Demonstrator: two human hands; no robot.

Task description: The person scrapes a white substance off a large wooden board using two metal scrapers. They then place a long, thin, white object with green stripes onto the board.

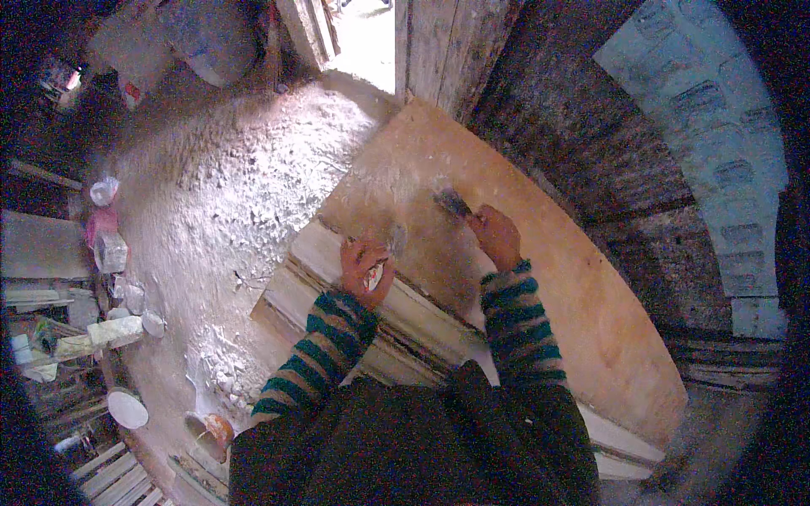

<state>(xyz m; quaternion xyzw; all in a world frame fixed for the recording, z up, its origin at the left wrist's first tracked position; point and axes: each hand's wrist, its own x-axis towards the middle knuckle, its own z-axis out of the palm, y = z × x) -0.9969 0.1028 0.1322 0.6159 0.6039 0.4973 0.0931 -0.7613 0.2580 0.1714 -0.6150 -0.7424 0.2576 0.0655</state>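
Note:
A large tan wooden board (582, 337) lies aslant in front of me. Over its upper middle, my right hand (496, 239) grips a short, dark, flat-ended hand tool (453, 202); brush or scraper, I cannot tell. The tool's end is at the board, beside a pale smear. My left hand (364, 268) is closed near the board's left edge, around a small whitish object (374, 277) whose kind I cannot make out. A greyish patch shows just beyond its fingers. Both forearms wear green-and-tan striped sleeves.
Pale planks (422, 325) run along the board's near left side. A rough, dusty floor (228, 185) spreads left, with an orange-brown pot (211, 434) and a white round lid or plate (128, 409). A dark wall stands right; a bright doorway (364, 42) opens at the top.

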